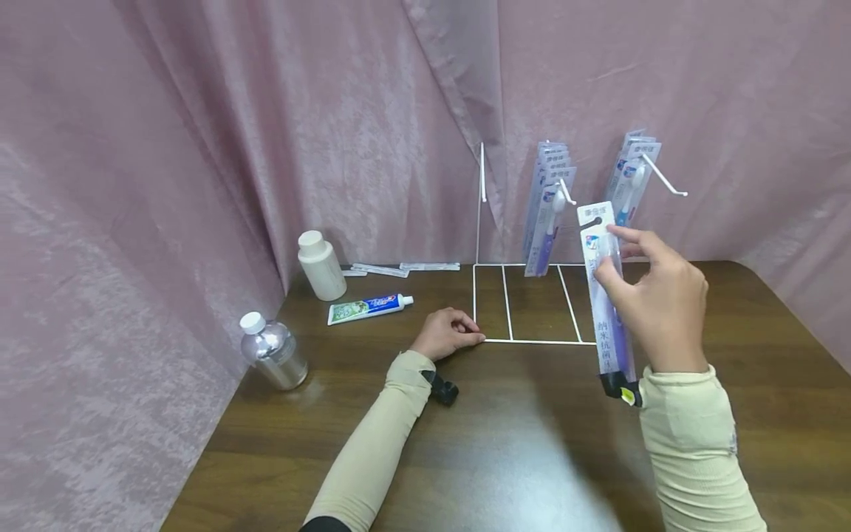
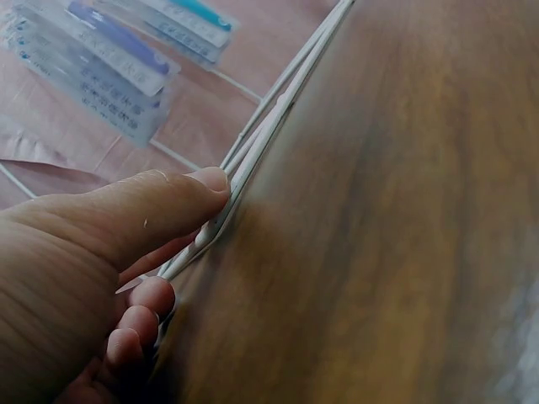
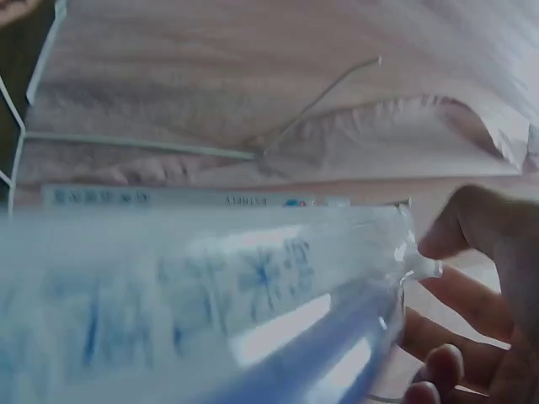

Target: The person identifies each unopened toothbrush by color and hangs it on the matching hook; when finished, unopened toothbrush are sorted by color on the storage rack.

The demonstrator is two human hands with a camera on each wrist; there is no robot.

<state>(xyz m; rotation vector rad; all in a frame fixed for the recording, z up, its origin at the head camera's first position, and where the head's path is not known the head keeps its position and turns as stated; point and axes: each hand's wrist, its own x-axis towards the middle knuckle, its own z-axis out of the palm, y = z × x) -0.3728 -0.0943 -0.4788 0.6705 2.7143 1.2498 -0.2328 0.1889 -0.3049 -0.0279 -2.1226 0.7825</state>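
My right hand (image 1: pixel 661 295) holds a packaged purple toothbrush (image 1: pixel 603 314) upright, thumb and forefinger at the edges of its upper part. The pack has a hook slot near its top. In the right wrist view the pack (image 3: pixel 202 278) fills the foreground. My left hand (image 1: pixel 447 334) pinches the front left corner of a white wire display rack (image 1: pixel 541 342), with the thumb over the wires (image 2: pixel 261 143) in the left wrist view. Purple toothbrush packs (image 1: pixel 550 199) hang on the rack's middle hook, blue ones (image 1: pixel 634 174) on the right hook. The left hook (image 1: pixel 483 174) is bare.
A toothpaste tube (image 1: pixel 369 308) lies left of the rack on the wooden table (image 1: pixel 465 458). A white bottle (image 1: pixel 322 267) and a silver bottle (image 1: pixel 275 353) stand farther left. Thin white packets (image 1: pixel 429 267) lie along the pink curtain (image 1: pixel 359 133) behind.
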